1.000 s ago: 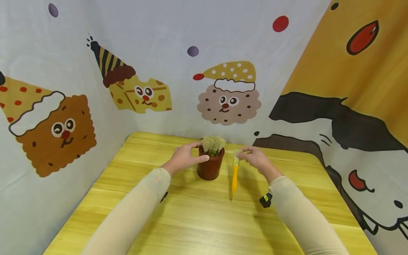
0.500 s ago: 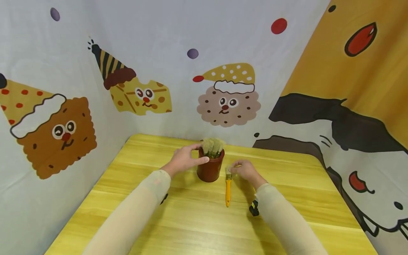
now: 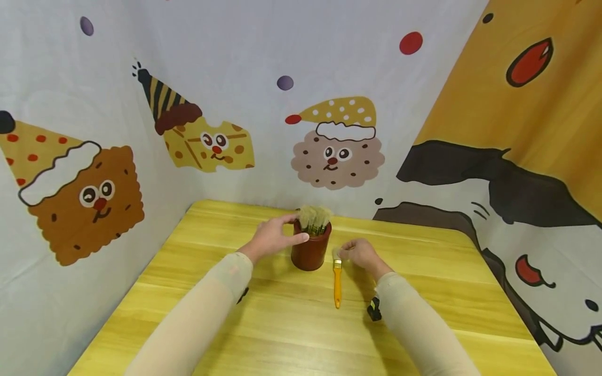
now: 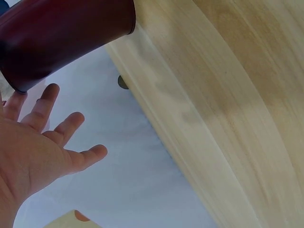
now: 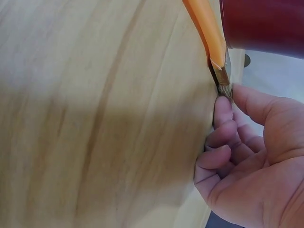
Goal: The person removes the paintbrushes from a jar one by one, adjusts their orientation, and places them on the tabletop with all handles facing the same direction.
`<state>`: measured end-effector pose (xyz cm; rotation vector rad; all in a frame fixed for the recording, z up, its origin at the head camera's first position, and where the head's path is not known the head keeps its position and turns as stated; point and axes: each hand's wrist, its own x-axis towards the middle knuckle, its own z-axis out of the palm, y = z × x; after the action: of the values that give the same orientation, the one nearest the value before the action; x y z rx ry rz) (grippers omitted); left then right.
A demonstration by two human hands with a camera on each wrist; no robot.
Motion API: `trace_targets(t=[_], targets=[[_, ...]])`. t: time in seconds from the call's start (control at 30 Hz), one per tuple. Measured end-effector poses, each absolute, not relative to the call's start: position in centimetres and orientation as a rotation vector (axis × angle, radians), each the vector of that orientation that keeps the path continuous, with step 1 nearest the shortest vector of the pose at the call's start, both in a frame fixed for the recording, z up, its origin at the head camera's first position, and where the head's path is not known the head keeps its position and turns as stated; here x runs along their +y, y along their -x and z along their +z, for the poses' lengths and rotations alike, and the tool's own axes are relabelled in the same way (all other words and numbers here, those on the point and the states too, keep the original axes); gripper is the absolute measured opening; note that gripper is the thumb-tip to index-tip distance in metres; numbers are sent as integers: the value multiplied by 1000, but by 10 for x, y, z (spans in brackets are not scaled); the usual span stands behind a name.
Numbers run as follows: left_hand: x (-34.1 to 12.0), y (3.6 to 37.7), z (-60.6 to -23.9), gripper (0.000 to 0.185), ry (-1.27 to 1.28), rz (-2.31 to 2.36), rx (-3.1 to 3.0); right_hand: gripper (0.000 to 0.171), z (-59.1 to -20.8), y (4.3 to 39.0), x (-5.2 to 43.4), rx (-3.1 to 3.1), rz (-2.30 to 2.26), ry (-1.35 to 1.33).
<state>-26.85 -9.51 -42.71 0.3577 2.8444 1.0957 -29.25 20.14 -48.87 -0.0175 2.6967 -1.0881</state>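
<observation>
A dark red cylindrical pot [image 3: 308, 256] stands upright on the table, with several pale-bristled brushes [image 3: 315, 218] in it, bristles up. My left hand [image 3: 271, 237] holds the pot loosely at its rim, thumb across the near side and index finger behind; in the left wrist view the other fingers [image 4: 71, 124] spread away from it. Just right of the pot, my right hand [image 3: 362, 253] pinches a paintbrush [image 3: 337, 284] by its bristles between thumb and index finger. Its orange handle [image 5: 209, 31] points towards me. I cannot tell whether the handle touches the table.
The wood-grain table [image 3: 301, 334] meets a white cloth wall [image 3: 235, 52] with printed cartoon figures behind and at the left. Small black devices sit at both wrists, the right one [image 3: 374, 309] with a yellow mark.
My right hand has moved left and nearer to me, bringing the paintbrush closer to the pot, then stayed almost still. The left hand and the pot keep their places.
</observation>
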Motion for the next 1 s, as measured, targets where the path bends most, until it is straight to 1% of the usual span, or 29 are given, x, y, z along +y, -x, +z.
trace_targets(t=[0.13, 0.3, 0.5, 0.67, 0.87, 1.0], targets=[[-95, 269, -427, 82, -366, 1085, 2845, 41, -484, 294, 207, 2697, -1021, 10], [-96, 269, -427, 81, -364, 1100, 2837, 42, -465, 300, 211, 2728, -969, 102], [-95, 269, -425, 82, -365, 1094, 2842, 48, -428, 307, 197, 2572, -1278, 323], [-94, 269, -424, 81, -366, 1087, 2847, 50, -407, 305, 179, 2571, -1401, 378], [-93, 268, -422, 75, -370, 1095, 2829, 42, -403, 303, 164, 2687, -1388, 470], [-93, 268, -421, 76, -366, 1086, 2834, 45, -403, 301, 153, 2814, -1328, 576]])
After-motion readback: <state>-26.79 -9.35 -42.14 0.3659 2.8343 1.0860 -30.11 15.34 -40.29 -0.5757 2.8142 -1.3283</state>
